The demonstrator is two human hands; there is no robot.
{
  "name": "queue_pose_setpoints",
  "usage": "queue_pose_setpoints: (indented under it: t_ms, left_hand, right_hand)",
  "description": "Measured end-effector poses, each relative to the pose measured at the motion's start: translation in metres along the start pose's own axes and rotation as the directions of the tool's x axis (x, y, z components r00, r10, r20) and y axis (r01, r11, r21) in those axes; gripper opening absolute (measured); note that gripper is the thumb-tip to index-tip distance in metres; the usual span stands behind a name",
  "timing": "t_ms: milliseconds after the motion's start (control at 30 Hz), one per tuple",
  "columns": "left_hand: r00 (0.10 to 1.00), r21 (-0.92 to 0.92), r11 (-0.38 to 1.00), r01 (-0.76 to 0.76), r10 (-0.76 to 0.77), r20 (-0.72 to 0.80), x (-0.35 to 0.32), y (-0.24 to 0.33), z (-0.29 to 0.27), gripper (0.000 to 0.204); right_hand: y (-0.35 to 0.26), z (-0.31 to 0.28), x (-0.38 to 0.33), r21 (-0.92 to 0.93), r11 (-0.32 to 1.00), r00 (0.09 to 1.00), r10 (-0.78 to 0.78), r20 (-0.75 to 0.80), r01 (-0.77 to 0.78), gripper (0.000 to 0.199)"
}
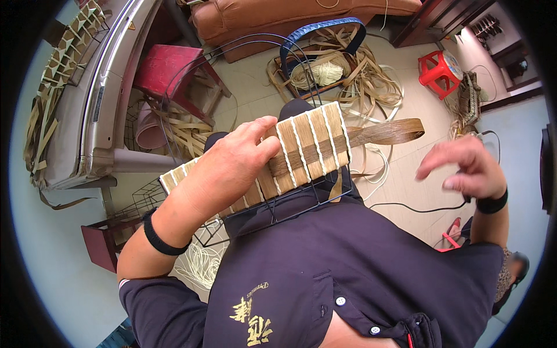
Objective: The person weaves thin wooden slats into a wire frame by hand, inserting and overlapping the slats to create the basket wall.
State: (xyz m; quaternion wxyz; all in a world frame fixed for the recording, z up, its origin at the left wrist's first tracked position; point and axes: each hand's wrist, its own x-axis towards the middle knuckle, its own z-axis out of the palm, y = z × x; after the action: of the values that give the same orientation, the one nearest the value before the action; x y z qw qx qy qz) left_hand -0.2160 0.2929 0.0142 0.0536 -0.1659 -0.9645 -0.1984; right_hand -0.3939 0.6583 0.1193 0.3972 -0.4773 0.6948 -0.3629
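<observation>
A wire-framed basket (333, 196) rests across my lap, its tan woven side (303, 126) facing up and crossed by several white twisted cords. My left hand (235, 153) grips this side: the thumb lies on the weave, the index finger reaches the far edge, and the other fingers are partly hidden. A darker brown flat strip (400, 133) runs under the cords and loops out past the basket's right end. Off to the right, my right hand (464, 167) is raised, slightly blurred, with thumb and fingers apart and nothing visible in it. It does not touch the strip.
A thin wire handle (243, 39) arches beyond the basket. On the floor ahead, a blue-handled basket (322, 26) stands by loose tan strips (368, 69). A red stool (168, 64) is at left, a red plastic stool (438, 72) at right. White cord (200, 264) lies low left.
</observation>
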Motion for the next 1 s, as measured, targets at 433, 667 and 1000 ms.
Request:
queue_pose_setpoints:
  t_ms: [433, 667, 1000]
  left_hand:
    - [0.998, -0.023, 0.999, -0.024, 0.023, -0.064, -0.007, -0.002, 0.007, 0.011]
    - [0.995, -0.065, 0.998, -0.014, 0.007, -0.103, -0.008, -0.005, 0.007, 0.012]
    - [0.981, 0.071, 0.997, 0.032, -0.017, -0.196, -0.005, 0.000, 0.003, 0.017]
  right_hand:
    - [0.031, 0.135, 0.129, -0.801, 0.557, 0.907, -0.419, -0.045, 0.218, 0.073]
    - [0.033, 0.141, 0.135, -0.768, 0.611, 0.923, -0.379, -0.068, 0.194, 0.073]
    - [0.039, 0.140, 0.143, -0.778, 0.593, 0.924, -0.379, -0.043, 0.207, 0.081]
